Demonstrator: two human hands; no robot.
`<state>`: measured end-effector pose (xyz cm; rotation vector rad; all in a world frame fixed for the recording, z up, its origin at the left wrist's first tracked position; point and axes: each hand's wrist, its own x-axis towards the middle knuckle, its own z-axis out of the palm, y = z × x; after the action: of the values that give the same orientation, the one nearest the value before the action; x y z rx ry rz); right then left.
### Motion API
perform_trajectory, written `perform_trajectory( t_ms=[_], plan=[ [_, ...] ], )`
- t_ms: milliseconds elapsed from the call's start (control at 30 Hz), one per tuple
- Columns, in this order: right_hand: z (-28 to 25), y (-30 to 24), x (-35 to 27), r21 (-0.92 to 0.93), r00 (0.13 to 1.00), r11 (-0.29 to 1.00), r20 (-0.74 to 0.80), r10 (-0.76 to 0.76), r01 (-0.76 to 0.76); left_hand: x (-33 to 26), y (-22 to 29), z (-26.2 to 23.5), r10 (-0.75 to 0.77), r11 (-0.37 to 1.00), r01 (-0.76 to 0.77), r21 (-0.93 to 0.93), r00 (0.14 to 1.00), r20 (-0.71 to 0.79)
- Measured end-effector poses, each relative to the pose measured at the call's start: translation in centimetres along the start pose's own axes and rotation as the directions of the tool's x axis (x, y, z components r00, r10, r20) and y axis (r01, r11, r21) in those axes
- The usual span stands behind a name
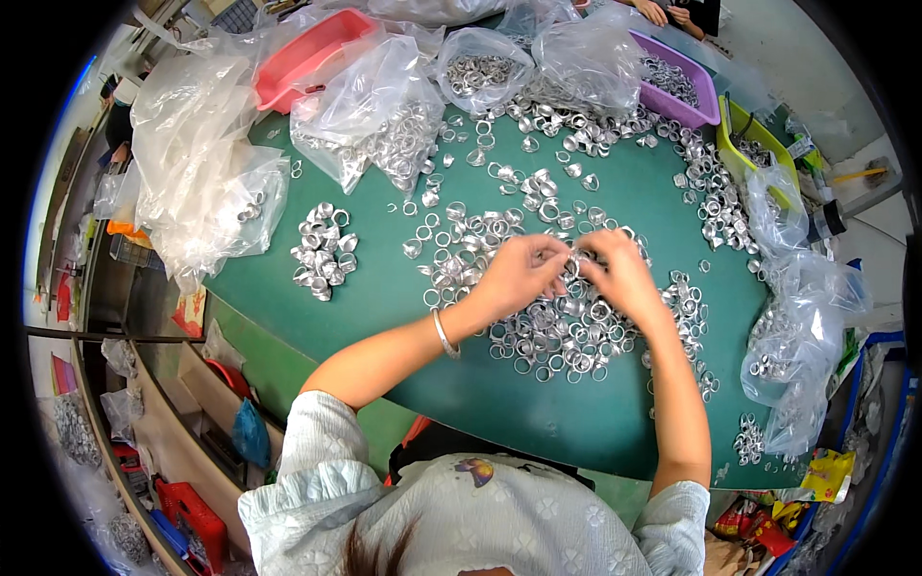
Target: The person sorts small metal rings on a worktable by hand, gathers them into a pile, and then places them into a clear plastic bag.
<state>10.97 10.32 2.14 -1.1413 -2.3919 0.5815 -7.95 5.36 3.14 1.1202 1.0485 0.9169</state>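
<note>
A pale patterned shirt point(480, 518) lies nearest; beyond, on the green table point(384, 288), shiny silver-grey rings point(567, 336) lie heaped — some broad-topped. Over them, left hand point(526, 276) and right hand point(619, 276) curl close together — blurred, so I can't tell what either grips.

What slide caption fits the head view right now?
Left hand and right hand, close together over a large pile of silvery rings on a green table, a smaller pile to the left.

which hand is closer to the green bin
Right: the right hand is left of the green bin, on its near side; the left hand is farther left.
</note>
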Motion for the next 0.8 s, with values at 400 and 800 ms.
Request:
perform_trajectory(
  t_ms=[400, 800],
  plan=[
    [-1.4, -2.5, -4.2, 0.630, 0.850, 0.731, -0.209, 0.483, -0.261, -3.0, -1.3, 3.0, -0.064, 0.991, 0.054, -0.121, 0.995, -0.075],
    [-1.6, -6.0, -17.4, 0.915, 0.645, -0.315, 0.084, 0.760, 0.251, -6.0, -0.9, 15.4, 0.450, 0.499, -0.670, 0.550, 0.743, 0.496]
  ],
)
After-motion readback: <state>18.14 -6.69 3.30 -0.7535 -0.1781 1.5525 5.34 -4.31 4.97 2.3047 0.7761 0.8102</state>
